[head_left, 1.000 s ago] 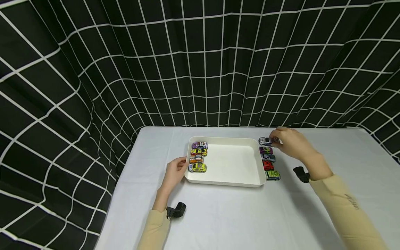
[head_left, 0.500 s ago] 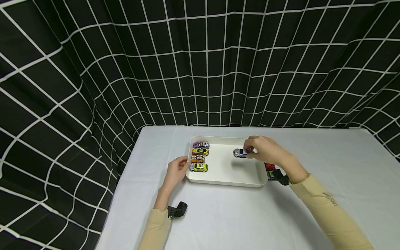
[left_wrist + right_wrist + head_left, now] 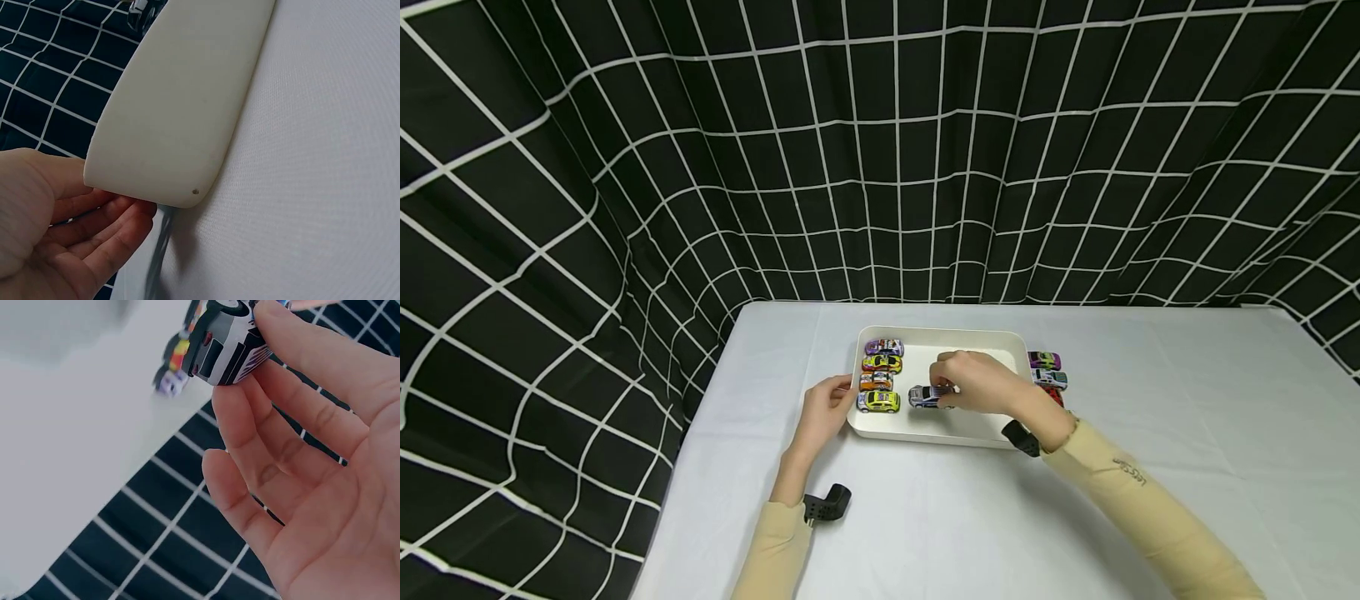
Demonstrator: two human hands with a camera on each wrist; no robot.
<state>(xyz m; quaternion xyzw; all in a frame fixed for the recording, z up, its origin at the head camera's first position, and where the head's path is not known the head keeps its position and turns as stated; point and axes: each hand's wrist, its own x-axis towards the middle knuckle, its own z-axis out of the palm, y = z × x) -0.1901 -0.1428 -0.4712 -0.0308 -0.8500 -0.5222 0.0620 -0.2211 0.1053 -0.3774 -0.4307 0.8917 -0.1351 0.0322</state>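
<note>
Silver toy car [image 3: 924, 397] sits between the fingers [image 3: 236, 422] (right hand [image 3: 979, 383]).

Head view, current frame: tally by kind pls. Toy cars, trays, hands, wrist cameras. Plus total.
Toy cars: 8 visible (5 within the tray outline, 3 outside; the right arm could hide more)
Tray: 1
Hands: 2
Wrist cameras: 2
Total: 13

A black curtain [image 3: 917, 150] with a white grid hangs in folds behind and beside a white-covered table [image 3: 925, 517].
</note>
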